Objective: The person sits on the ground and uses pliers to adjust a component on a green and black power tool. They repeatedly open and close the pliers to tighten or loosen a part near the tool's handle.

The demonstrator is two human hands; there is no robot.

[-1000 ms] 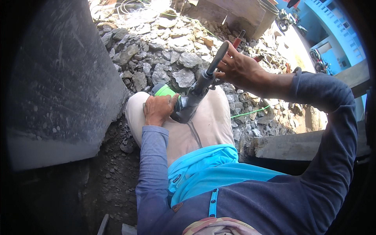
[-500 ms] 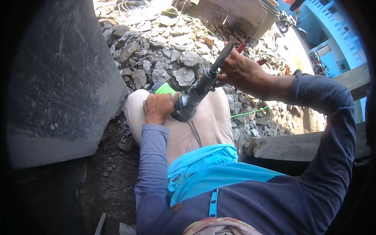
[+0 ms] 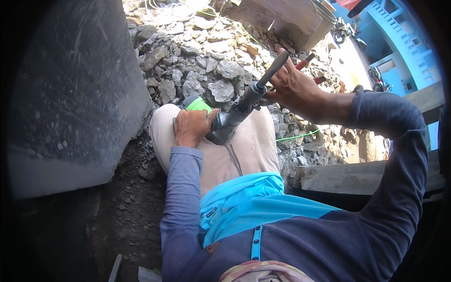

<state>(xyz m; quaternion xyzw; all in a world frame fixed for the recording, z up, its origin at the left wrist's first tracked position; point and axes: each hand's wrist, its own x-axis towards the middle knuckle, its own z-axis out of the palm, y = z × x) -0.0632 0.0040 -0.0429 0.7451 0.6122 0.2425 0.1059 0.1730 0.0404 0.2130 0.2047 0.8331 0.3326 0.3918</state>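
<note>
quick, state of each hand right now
Left hand: closed on the green-and-grey power tool.
Right hand: at the flat dark bit; whether it holds the red handles cannot be told.

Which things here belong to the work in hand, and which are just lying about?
Work in hand:
green-and-grey power tool, left hand on it
dark paddle-shaped end piece, by right hand
red handles at right hand

Lying about:
jagged grey stones
thin green cord
</note>
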